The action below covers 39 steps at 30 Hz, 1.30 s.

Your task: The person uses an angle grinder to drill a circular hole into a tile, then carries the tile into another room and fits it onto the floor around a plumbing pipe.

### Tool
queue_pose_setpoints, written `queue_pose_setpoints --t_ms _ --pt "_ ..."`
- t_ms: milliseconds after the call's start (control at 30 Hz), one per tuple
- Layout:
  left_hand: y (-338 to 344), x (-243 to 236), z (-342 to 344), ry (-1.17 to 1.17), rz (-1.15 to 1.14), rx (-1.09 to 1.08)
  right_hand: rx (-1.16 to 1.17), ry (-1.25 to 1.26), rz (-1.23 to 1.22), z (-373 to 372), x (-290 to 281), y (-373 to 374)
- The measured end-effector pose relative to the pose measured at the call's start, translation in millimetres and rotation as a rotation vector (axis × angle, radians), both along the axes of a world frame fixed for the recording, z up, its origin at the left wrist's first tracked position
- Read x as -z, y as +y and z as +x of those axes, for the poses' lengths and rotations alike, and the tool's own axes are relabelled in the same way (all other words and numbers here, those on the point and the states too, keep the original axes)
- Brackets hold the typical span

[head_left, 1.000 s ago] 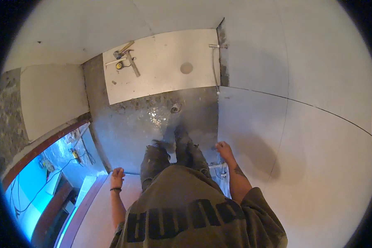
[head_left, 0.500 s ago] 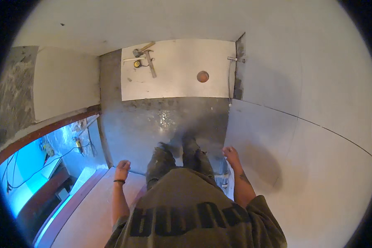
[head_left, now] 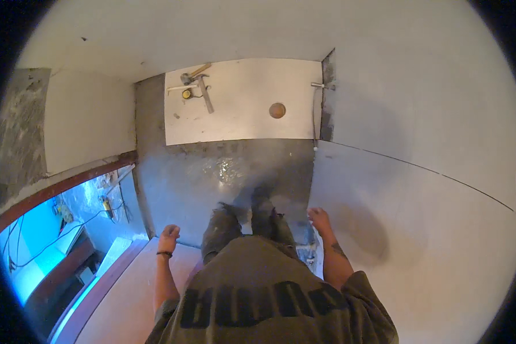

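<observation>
My left hand point(head_left: 168, 234), with a dark band at its wrist, hangs beside my left thigh. Its fingers curl loosely with nothing visible in them. My right hand point(head_left: 319, 220) hangs near the pale wall on the right, also empty, its fingers slightly bent and apart. Ahead on the floor lies a large white tile panel point(head_left: 241, 120) with a round hole point(head_left: 277, 110). A claw hammer point(head_left: 206, 94), a second hammer point(head_left: 195, 74), a light-handled tool point(head_left: 182, 88) and a yellow-black tape measure point(head_left: 187, 94) lie on its left part, beyond my hands.
Wet grey floor point(head_left: 178, 183) stretches between my feet and the panel. At the panel's right edge, a thin hose point(head_left: 313, 114) hangs from a metal wall fitting point(head_left: 317, 85). Pale panels point(head_left: 378, 155) cover the right wall. At left, an opening point(head_left: 80, 212) shows bluish light and cables.
My view has shifted slightly, so the panel and tools sit a little lower and further left. Both hands still hang at my sides, and the tools lie as before.
</observation>
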<state>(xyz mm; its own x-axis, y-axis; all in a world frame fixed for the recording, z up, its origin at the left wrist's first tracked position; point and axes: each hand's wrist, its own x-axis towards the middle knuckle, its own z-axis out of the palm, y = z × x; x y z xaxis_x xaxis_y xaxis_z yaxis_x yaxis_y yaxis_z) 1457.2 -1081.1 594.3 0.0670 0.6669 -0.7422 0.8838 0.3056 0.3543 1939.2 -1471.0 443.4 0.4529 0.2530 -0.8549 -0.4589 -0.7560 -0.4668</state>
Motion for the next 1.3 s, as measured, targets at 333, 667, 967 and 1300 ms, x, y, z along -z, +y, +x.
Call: queue_pose_setpoints --t_ms 333,667,967,1300 --pt "-5.9 -4.1 6.1 -0.061 -0.020 -0.071 -0.170 -0.145 0.022 -0.8 11.6 10.2" --pt "-20.7 0.3 -6.9 -0.058 -0.041 -0.110 -0.311 -0.255 -0.018 -3.5 19.1 -4.9" --pt "-11.4 -1.9 -0.1 -0.041 -0.043 -0.084 -0.144 -0.064 -0.012 -8.4 -8.5 16.2" --pt "-14.5 17.3 -14.2 -0.034 0.008 0.024 -0.226 -0.224 0.010 -12.5 12.3 4.2"
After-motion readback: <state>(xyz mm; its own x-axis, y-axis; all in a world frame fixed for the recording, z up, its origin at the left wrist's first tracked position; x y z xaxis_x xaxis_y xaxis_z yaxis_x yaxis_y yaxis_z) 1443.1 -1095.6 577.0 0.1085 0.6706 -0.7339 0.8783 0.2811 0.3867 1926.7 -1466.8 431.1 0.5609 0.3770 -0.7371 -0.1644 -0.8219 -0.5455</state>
